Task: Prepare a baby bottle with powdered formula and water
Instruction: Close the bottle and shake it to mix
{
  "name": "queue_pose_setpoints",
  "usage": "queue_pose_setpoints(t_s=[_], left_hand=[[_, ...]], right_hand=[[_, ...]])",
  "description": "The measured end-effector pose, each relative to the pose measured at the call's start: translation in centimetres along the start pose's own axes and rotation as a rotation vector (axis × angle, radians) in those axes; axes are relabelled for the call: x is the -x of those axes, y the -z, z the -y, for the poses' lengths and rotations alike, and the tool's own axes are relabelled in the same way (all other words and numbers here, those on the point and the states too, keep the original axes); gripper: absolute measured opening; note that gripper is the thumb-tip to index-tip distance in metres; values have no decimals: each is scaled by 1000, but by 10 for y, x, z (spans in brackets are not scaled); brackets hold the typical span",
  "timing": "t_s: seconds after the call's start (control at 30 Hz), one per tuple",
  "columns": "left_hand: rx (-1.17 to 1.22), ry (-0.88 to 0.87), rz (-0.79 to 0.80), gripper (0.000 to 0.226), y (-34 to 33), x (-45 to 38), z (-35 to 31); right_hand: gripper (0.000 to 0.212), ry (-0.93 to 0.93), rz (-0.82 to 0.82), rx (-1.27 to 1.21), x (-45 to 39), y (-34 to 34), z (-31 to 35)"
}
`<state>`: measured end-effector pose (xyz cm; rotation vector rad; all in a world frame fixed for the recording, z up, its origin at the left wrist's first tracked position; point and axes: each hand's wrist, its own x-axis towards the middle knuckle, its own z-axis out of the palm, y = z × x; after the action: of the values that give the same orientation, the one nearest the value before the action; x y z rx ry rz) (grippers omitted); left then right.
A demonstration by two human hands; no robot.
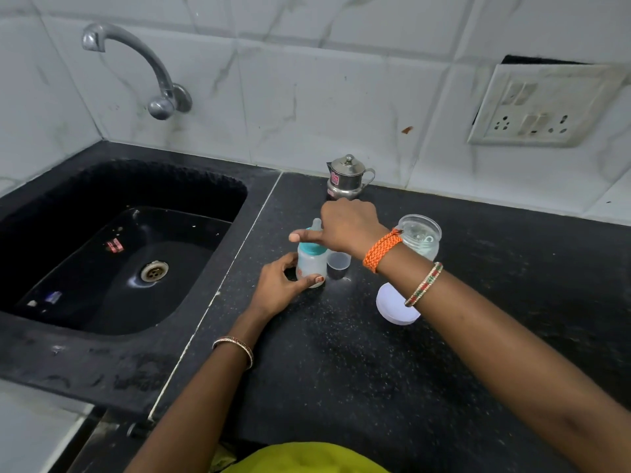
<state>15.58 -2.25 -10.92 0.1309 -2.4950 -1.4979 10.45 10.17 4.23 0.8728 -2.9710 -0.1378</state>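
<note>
Bottle (310, 264) upright, teat up | left grip (278, 285) holds body | right grip (345, 227) unclear

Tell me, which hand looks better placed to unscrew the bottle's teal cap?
Probably the right hand: it is already over the teal cap, while the left hand grips the bottle low, steadying it on the counter.

Baby bottle (310, 264) upright on counter (341, 363), right of sink (112, 254); small cup (338, 261) just beside; jar (420, 236) farther right, lid (396, 308) before it; steel pot (345, 179) behind.
</note>
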Motion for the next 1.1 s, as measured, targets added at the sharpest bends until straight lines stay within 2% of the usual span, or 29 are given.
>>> queue_pose_setpoints(t_s=[0.07, 0.13, 0.2, 0.27, 0.33, 0.43, 0.5, 0.53, 0.63, 0.67, 0.7, 0.77, 0.83, 0.9, 0.97, 1.03, 1.1], left_hand=[[9, -5, 6, 52, 0, 0, 0], [20, -8, 15, 53, 0, 0, 1], [24, -4, 22, 54, 0, 0, 1], [25, -2, 24, 54, 0, 0, 0], [23, -10, 21, 53, 0, 0, 1], [31, -9, 21, 54, 0, 1, 1], [40, -7, 15, 53, 0, 1, 2], [43, -12, 9, 51, -1, 0, 2], [66, -18, 2, 43, -2, -2, 6], [67, -17, 5, 43, -2, -2, 6], [66, -18, 7, 44, -2, -1, 5], [60, -25, 14, 49, -1, -1, 4], [43, -29, 19, 53, -1, -1, 3], [31, -22, 12, 53, -1, -1, 3], [43, -9, 6, 50, 0, -3, 4], [52, -18, 12, 48, 0, -3, 5], [55, -18, 12, 50, 0, -1, 4]], right_hand=[[68, 20, 34, -16, 3, 4, -4], [73, 134, 147, -129, 1, 4, -5], [65, 268, 234, -212, -3, 0, -2], [51, 293, 169, -239, -7, -7, -1], [48, 226, 30, -260, -7, -11, 1], [76, 55, -55, -245, -7, -14, -1], [87, 48, -114, -192, -8, -16, -4], [87, 100, -93, -193, -8, -16, -6], [85, 324, 243, -317, -11, -15, -10], [79, 352, 307, -354, -12, -17, -10], [71, 342, 284, -373, -12, -19, -10], [59, 229, 105, -386, -13, -24, -9], [64, 106, 5, -345, -12, -26, -6], [76, 43, 22, -387, -10, -25, -6], [79, 92, 59, -290, -8, -23, -10], [68, 182, 112, -265, -8, -26, -15], [55, 170, 124, -491, -10, -31, -20]])
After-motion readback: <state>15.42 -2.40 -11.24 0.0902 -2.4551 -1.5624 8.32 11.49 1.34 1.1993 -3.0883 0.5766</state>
